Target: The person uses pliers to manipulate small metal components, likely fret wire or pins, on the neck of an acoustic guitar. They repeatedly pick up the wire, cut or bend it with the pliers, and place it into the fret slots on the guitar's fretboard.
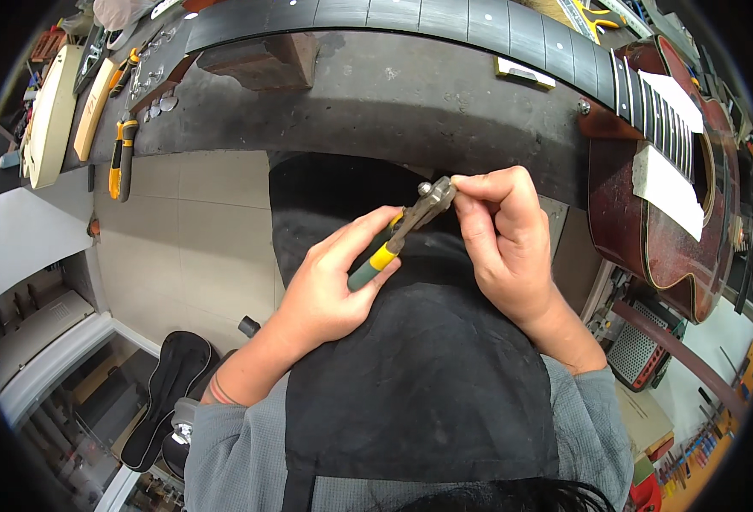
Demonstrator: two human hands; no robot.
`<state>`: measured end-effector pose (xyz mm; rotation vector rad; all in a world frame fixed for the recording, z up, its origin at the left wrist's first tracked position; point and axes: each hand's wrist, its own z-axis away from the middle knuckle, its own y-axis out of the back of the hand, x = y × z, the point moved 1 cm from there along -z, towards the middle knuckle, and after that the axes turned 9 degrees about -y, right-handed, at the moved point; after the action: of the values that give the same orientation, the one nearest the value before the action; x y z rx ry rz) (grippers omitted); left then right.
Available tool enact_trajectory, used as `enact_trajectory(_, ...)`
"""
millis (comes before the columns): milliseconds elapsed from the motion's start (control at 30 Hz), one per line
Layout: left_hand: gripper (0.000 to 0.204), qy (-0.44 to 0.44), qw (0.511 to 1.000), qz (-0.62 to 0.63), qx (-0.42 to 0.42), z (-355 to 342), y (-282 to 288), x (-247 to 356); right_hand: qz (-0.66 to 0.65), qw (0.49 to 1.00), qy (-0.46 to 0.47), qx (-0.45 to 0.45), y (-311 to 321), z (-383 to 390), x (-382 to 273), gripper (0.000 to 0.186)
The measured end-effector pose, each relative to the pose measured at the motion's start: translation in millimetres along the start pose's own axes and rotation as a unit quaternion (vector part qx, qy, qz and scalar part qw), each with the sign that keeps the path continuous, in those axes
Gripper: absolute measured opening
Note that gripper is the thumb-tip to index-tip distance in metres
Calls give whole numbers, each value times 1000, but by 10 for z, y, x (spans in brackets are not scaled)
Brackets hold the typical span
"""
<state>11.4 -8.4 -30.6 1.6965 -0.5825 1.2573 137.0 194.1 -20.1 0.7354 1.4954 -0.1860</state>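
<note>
My left hand [334, 290] grips metal pliers [427, 205] with green and yellow handles, held over the black apron [410, 375] on my lap. The head of the pliers points up and to the right. My right hand [504, 230] has thumb and forefinger pinched right at the tip of that head; what lies between them is too small to make out. Beyond my hands, a long dark guitar fretboard [393, 17] runs along the bench [393, 102], with metal frets showing on its right end, over a dark red guitar body [632, 213] with white sheets [666, 188] on it.
Yellow-black hand tools [120, 162], a pale wooden piece [95, 111] and a cream guitar body [49, 119] lie at the bench's left. A small bar [521, 72] sits below the neck. A black instrument case [163, 392] stands low left; a red-edged grille box [641, 341] is low right.
</note>
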Motion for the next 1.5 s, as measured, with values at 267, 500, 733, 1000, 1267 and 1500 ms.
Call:
enact_trajectory(267,56,41,999,27,-9,-68,212,-36,-108,991,-77,2,17,15,-10,11)
enact_trajectory(500,71,11,997,-22,-67,-157,161,101,-145,984,-100,-16,20,24,-115,12)
enact_trajectory(733,80,13,994,-40,-100,-159,180,142,-162,981,-100,-25,-13,34,-115,11)
enact_trajectory(1000,81,9,994,-51,-99,-135,179,134,-100,992,-72,-25,-7,30,-61,11)
enact_trajectory(1267,79,8,994,-53,-97,-124,165,125,-80,995,-56,-14,-18,31,-31,12)
enact_trajectory(1500,67,23,996,-20,-82,-94,103,97,-6,1000,-4,3,-21,14,-8,12)
